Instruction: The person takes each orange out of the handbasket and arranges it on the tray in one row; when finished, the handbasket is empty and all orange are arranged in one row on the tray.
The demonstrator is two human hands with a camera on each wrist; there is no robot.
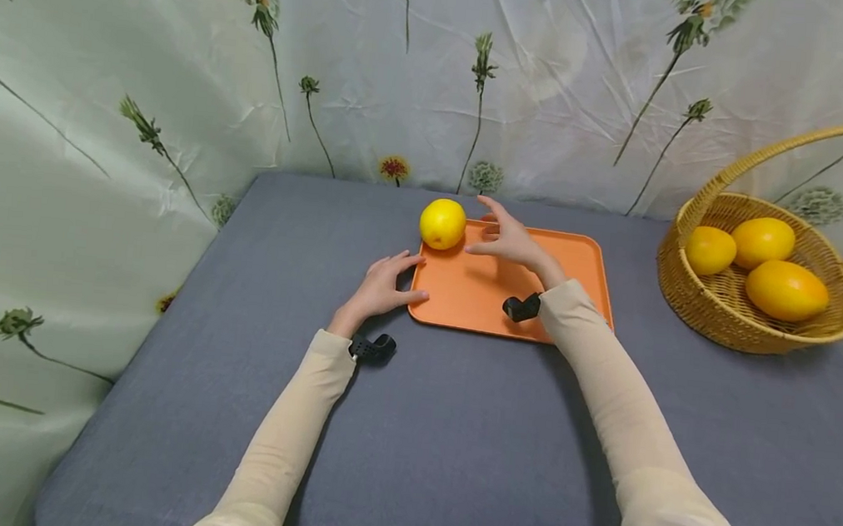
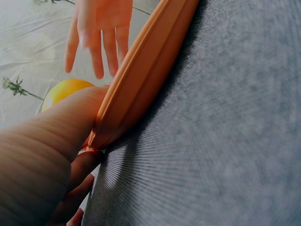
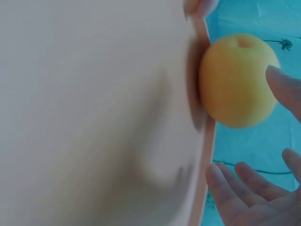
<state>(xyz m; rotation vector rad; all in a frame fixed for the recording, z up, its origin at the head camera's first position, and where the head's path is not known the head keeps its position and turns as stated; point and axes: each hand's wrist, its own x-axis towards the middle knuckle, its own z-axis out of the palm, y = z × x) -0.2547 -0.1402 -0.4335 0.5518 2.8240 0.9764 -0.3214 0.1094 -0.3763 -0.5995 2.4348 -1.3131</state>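
A round yellow fruit (image 1: 442, 224) with a small dimple on top rests at the far left corner of an orange tray (image 1: 457, 291). My left hand (image 1: 380, 286) holds the tray's left edge; in the left wrist view its thumb (image 2: 89, 106) lies along the rim while the other fingers are partly hidden below. Over the tray's far side hovers my right hand (image 1: 509, 241), thumb and fingers spread, just right of the fruit. In the right wrist view, a gap shows between its fingers and the fruit (image 3: 239, 80).
A woven basket (image 1: 724, 327) with a tall handle stands to the right, holding several yellow-orange fruits (image 1: 786, 291). The tray and basket share a grey cloth-covered table (image 1: 451, 441). Behind hangs a pale curtain (image 1: 408, 70) printed with dandelions.
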